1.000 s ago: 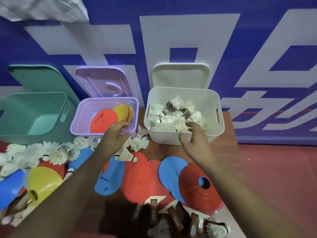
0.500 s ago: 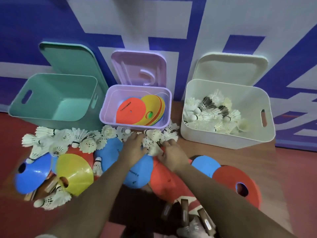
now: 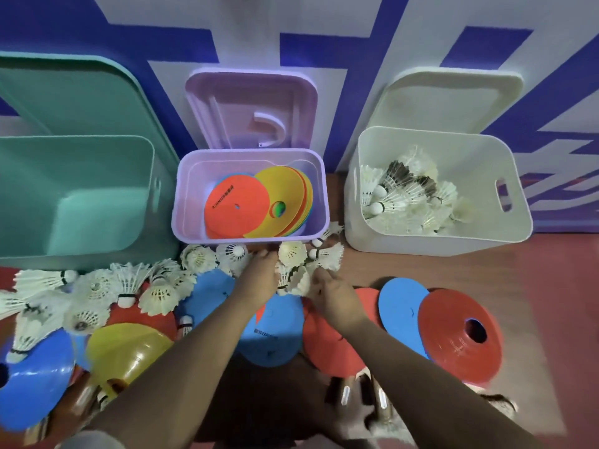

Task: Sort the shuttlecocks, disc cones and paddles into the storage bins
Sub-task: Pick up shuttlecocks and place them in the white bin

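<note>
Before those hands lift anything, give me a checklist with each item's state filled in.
1. Is the white bin uncovered: ok, its lid leans behind it.
2. Does the white bin hold only shuttlecocks: ok.
3. Are the left hand and right hand at the shuttlecock cluster in front of the purple bin: ok.
4. Do the fingers grip firmly: cannot tell, feathers hide them.
5. Is the green bin open for paddles: ok.
</note>
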`<action>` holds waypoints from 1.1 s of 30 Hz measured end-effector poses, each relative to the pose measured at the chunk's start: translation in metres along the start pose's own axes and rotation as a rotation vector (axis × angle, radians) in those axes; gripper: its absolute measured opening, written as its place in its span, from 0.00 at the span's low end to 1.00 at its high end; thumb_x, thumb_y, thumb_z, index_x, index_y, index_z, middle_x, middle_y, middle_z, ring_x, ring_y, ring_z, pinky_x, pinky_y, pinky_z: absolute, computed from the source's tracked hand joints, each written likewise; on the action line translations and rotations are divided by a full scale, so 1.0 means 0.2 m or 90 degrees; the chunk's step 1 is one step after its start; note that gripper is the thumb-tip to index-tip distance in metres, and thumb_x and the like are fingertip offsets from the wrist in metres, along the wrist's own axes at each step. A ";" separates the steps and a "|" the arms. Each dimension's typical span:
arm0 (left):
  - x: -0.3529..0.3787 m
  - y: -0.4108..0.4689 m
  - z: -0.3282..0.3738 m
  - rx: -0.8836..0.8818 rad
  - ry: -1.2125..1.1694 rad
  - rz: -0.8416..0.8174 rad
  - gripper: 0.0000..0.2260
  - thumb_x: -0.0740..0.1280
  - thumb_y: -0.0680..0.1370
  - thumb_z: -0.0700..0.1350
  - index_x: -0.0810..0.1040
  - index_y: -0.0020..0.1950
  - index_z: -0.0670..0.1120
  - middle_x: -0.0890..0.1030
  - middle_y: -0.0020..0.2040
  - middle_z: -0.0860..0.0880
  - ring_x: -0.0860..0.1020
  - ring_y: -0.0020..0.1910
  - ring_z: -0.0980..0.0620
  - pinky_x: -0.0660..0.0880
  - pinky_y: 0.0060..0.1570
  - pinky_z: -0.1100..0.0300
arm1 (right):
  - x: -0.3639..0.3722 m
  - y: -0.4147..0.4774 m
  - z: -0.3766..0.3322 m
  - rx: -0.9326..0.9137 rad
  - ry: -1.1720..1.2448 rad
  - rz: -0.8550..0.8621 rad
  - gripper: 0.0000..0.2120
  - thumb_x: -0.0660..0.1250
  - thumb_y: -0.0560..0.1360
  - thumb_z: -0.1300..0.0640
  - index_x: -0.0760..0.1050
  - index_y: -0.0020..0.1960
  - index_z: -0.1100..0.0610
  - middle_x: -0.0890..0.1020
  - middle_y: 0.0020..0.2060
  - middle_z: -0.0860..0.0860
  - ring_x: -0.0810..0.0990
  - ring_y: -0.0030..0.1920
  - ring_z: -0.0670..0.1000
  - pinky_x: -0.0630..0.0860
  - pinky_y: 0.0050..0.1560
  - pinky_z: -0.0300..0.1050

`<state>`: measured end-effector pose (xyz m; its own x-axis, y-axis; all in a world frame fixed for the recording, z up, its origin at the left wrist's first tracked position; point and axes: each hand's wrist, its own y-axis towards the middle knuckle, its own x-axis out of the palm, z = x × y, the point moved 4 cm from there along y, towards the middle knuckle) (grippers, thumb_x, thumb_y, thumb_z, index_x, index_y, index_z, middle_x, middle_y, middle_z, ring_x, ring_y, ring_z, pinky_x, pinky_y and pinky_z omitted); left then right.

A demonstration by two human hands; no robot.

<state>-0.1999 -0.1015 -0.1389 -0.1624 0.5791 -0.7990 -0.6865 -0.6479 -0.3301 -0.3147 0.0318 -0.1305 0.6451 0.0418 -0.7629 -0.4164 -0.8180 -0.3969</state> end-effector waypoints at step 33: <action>-0.08 -0.40 -0.24 -0.137 -0.451 0.043 0.06 0.67 0.78 0.43 0.75 0.45 0.54 0.79 0.44 0.51 0.77 0.44 0.54 0.71 0.45 0.61 | 0.12 -0.19 -0.26 0.115 0.563 -0.093 0.19 0.74 0.72 0.54 0.75 0.61 0.49 0.80 0.51 0.56 0.81 0.44 0.48 0.78 0.44 0.38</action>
<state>-0.1081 -0.0821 -0.1228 -0.6672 0.6679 -0.3297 -0.5169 -0.7339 -0.4406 -0.2498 0.0339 -0.1059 0.9243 -0.3770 -0.0596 -0.3375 -0.7342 -0.5891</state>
